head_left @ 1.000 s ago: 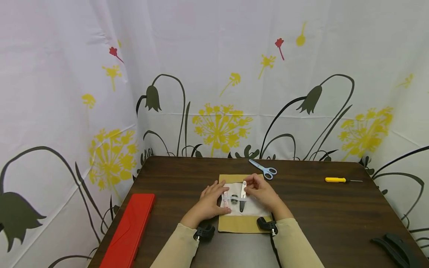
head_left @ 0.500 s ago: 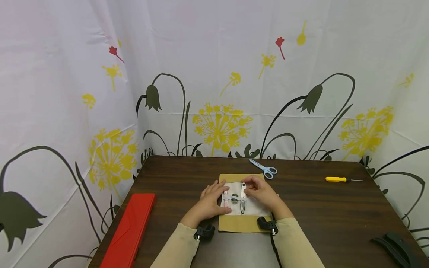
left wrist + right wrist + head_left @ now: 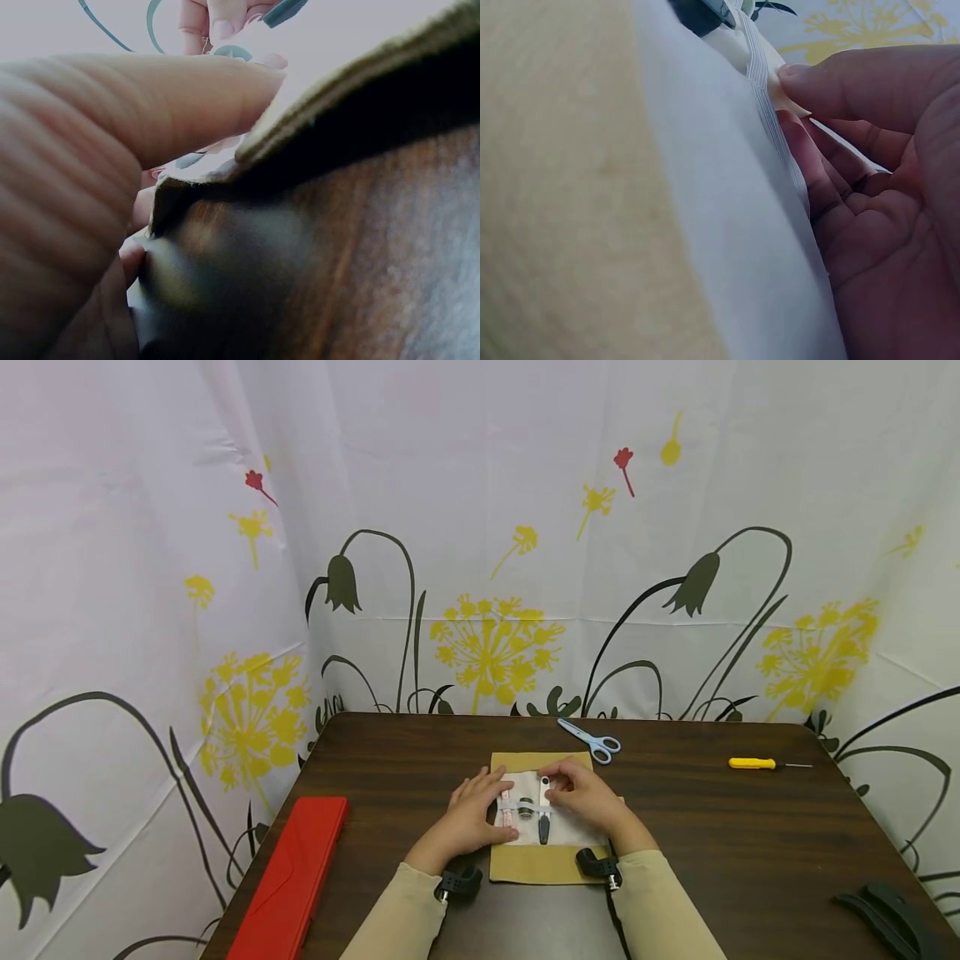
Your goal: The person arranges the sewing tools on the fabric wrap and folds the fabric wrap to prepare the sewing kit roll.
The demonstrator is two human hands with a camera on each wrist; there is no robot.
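A tan fabric pouch [image 3: 547,864] lies unfolded, its white inner panel facing up. An elastic strip crosses the panel over a pinkish-white piece [image 3: 506,818], a dark green thread spool [image 3: 525,812] and a slim tool [image 3: 544,832] with a white, holed upper end and a dark lower end. My left hand [image 3: 468,814] holds the pouch's left side; in the left wrist view its thumb [image 3: 210,97] lies over the edge, with fingers partly hidden beyond. The thumb and forefinger of my right hand [image 3: 588,793] pinch the tool's pale end; the right wrist view shows them beside the elastic [image 3: 761,75].
Light blue scissors [image 3: 596,743] lie behind the pouch. To the right are a yellow-handled screwdriver [image 3: 753,763] and a dark curved object [image 3: 888,918]. A red flat case [image 3: 288,877] lies at the left on the brown table [image 3: 690,827]; a flowered curtain hangs behind.
The slim tool has shifted slightly down relative to the elastic, and its lower end looks turned, from dark to shiny and back to dark. My right fingers shifted slightly left; the left hand stayed put.
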